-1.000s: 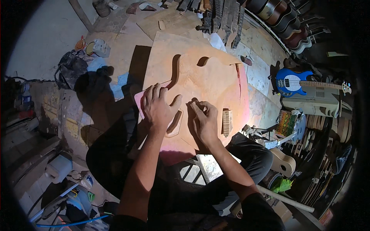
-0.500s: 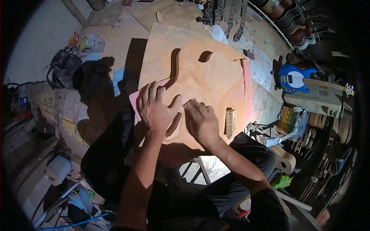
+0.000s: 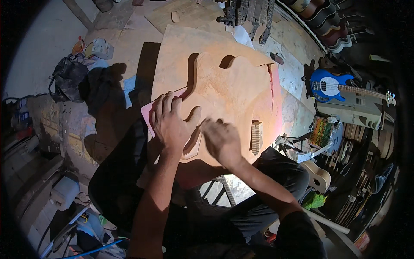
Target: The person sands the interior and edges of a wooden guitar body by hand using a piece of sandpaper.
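Note:
A bare wooden guitar body [image 3: 241, 88] with two horns lies flat on a large board [image 3: 170, 56] in front of me. My left hand [image 3: 169, 123] rests on the left side of the body, fingers spread and thumb pointing inward. Beside its thumb is a cut-out pocket [image 3: 192, 144] in the wood. My right hand [image 3: 222, 140] is curled over the body just right of that pocket, fingers bent and slightly blurred. Whatever lies under its fingertips is hidden. On the right part of the body sits a small ridged wooden block [image 3: 257, 138].
A blue bass guitar [image 3: 330, 87] rests at the right, above an unfinished acoustic guitar body [image 3: 317, 177]. Several guitars [image 3: 323, 21] line the far right. Dark metal clamps and neck-like pieces [image 3: 248, 17] lie beyond the board. A black bag [image 3: 69, 77] is on the left floor.
My right hand has shifted slightly toward the left and nearer to me, over the pocket's right edge. The left hand stays on the guitar body; the whole view has shifted a little.

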A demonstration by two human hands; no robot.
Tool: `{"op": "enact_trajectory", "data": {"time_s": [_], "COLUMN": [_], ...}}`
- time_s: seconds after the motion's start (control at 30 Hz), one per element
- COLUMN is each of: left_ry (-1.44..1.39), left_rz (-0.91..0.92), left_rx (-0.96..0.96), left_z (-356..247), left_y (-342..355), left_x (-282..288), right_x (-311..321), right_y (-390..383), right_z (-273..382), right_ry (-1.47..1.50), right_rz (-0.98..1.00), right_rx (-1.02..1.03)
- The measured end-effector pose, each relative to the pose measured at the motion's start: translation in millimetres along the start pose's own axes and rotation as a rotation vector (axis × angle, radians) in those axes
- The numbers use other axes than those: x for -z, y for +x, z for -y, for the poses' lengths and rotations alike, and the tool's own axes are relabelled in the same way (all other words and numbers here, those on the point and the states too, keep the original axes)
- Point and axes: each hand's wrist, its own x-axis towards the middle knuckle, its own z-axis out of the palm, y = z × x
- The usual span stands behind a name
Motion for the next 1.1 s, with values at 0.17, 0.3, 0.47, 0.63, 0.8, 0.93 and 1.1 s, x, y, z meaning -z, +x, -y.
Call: {"op": "enact_trajectory", "data": {"time_s": [0.17,0.3,0.47,0.63,0.8,0.93,1.1], "left_ry": [-0.009,0.013,-0.002,-0.006,0.007,-0.005,0.001], "left_rz": [-0.004,0.016,0.026,0.0,0.02,0.012,-0.005], "left_rx": [-0.011,0.003,-0.006,-0.005,0.014,-0.008,-0.017], "left_z": [1,5,-1,4,4,4,2], "left_y": [0,-3,-1,-2,-3,-4,-2], "left_x": [0,-1,0,-3,-3,-4,-1], "right_x": [3,8,4,8,8,2,4], "right_y": [13,2,-1,13,3,-5,9], "right_z": [-9,3,3,-15,-9,12,-8], "right_ry": [-0.074,-0.011,-0.063,-0.049,-0.023,-0.041,-0.123], "right_rz": [-0.11,0.012,-0.016,-0.055,-0.015,-0.017,-0.1], "right_rx": [-0.134,-0.032,-0.059,-0.071,-0.087,-0.086,-0.142]}}
